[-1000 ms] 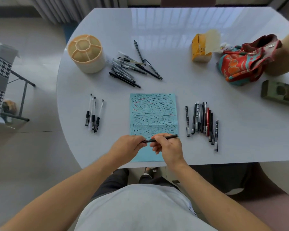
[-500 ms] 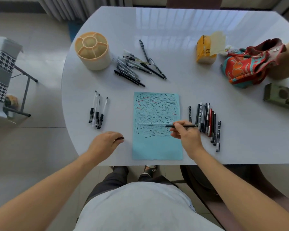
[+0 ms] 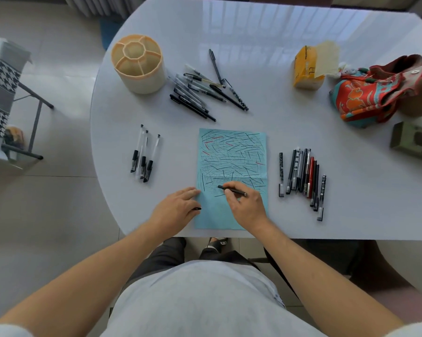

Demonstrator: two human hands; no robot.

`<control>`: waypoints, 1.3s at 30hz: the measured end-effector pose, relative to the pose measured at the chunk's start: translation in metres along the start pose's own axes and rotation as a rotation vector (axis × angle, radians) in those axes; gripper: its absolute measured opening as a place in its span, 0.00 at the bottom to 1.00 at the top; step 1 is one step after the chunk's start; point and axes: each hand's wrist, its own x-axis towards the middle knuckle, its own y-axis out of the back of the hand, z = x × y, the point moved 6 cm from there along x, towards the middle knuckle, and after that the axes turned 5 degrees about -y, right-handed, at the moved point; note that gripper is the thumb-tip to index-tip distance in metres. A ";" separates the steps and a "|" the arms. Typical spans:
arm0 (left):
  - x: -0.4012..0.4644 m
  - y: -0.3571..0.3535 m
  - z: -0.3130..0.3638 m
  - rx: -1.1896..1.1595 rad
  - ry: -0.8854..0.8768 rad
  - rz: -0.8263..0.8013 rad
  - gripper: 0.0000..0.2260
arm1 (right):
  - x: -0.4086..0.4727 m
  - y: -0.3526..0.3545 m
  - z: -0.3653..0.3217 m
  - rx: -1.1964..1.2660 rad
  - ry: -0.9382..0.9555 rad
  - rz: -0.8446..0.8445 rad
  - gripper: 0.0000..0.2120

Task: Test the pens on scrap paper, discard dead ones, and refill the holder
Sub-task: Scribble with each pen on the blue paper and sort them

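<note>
Head: right hand (image 3: 247,205) grips pen (image 3: 232,190) on paper (image 3: 231,154).

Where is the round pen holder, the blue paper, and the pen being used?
pen holder (image 3: 141,80): head view, on its outer wall.
blue paper (image 3: 231,152): head view, on its scribbled upper half.
pen (image 3: 233,190): head view, on its black barrel.

A home: white table (image 3: 326,166), tiled floor (image 3: 47,203), patterned cloth bag (image 3: 375,93).
</note>
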 end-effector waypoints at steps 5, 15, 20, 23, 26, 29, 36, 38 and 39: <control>0.001 0.001 -0.002 -0.022 0.026 -0.013 0.10 | 0.001 0.003 0.001 -0.056 -0.052 -0.006 0.07; 0.011 0.013 0.004 -0.157 0.149 0.066 0.12 | -0.012 0.018 -0.008 0.472 -0.182 0.001 0.09; 0.020 0.019 0.017 -0.236 0.133 0.070 0.11 | -0.018 0.017 -0.016 0.552 -0.188 -0.055 0.07; 0.023 0.019 0.021 -0.246 0.149 0.039 0.11 | -0.019 0.023 -0.015 0.562 -0.194 -0.038 0.07; 0.023 0.019 0.023 -0.265 0.158 0.031 0.10 | -0.019 0.027 -0.015 0.555 -0.192 -0.043 0.07; 0.025 0.019 0.026 -0.284 0.153 0.021 0.09 | -0.020 0.031 -0.012 0.567 -0.194 -0.027 0.08; 0.036 0.026 0.045 -0.247 0.075 -0.012 0.08 | -0.021 0.020 -0.008 0.610 -0.229 -0.135 0.06; 0.042 0.029 0.055 -0.229 0.029 -0.010 0.06 | -0.022 0.015 -0.009 0.608 -0.238 -0.159 0.06; 0.044 0.030 0.057 -0.224 0.028 -0.008 0.06 | -0.022 0.015 -0.010 0.610 -0.236 -0.153 0.06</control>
